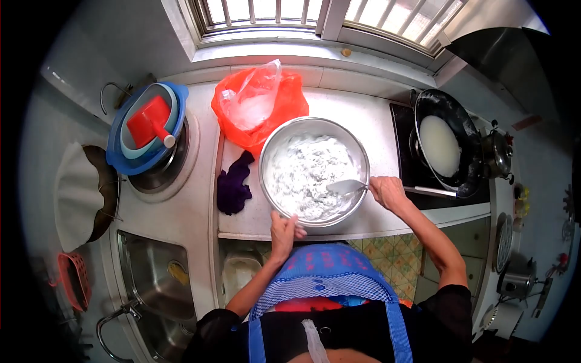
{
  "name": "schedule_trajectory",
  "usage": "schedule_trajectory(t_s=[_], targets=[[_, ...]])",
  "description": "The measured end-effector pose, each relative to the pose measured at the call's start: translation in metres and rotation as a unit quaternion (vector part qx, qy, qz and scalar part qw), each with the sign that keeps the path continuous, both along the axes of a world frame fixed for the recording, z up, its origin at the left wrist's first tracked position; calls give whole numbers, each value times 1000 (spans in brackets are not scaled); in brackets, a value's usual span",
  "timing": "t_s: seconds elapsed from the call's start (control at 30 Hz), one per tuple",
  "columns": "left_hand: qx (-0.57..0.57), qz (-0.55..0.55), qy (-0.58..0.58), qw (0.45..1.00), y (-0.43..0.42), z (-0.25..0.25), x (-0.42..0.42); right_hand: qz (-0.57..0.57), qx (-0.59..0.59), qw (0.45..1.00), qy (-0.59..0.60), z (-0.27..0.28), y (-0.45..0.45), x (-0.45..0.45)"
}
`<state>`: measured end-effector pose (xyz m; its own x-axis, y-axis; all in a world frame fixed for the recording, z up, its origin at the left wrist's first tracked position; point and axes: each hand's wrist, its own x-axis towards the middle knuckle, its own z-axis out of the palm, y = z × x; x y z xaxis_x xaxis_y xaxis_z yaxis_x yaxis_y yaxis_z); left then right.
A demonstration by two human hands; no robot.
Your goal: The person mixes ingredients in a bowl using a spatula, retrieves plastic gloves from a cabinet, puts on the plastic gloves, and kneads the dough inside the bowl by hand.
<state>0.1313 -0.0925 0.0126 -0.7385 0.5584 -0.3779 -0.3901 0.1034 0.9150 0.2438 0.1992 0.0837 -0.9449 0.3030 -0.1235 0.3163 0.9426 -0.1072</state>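
A large metal bowl (264,181) stands on the counter in front of me, with a loose, lumpy white floury mixture (305,172) inside. My right hand (388,193) is closed around the handle of a pale rice paddle (344,187) at the bowl's right rim. The paddle's broad blade lies in the mixture. At the lower left of the bowl, my left hand (285,235) grips the near rim. Some of its fingers are blurred.
Left of the bowl lies a dark purple cloth (234,184); behind it sits a red plastic bag (290,100). A wok (466,163) with whitish content rests on the stove at right. Stacked basins (113,151) holding a red scoop (149,121) and a sink (154,290) are at left.
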Motion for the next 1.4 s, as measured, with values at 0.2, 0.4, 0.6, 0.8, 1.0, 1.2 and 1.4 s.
schedule_trajectory(t_s=[0.2, 0.4, 0.6, 0.8, 1.0, 1.2, 1.4], targets=[[-204, -85, 317, 922, -43, 19, -66, -20, 40, 998, 54, 9, -11, 11], [-131, 8, 461, 878, 49, 9, -162, -3, 72, 993, 92, 43, -27, 1], [-156, -33, 515, 842, 61, -15, -166, -37, -37, 995, 87, 33, -40, -30], [-111, 36, 517, 848, 40, -29, -117, -18, 9, 999, -29, -24, -49, -19], [-141, 27, 471, 870, 46, -16, -116, -57, 28, 998, -21, -3, -42, -47], [-103, 32, 497, 861, 50, -21, -123, 33, 5, 999, 13, -45, -81, -108], [-128, 56, 474, 869, 54, -16, -120, 67, 166, 984, 11, -76, -150, -78]])
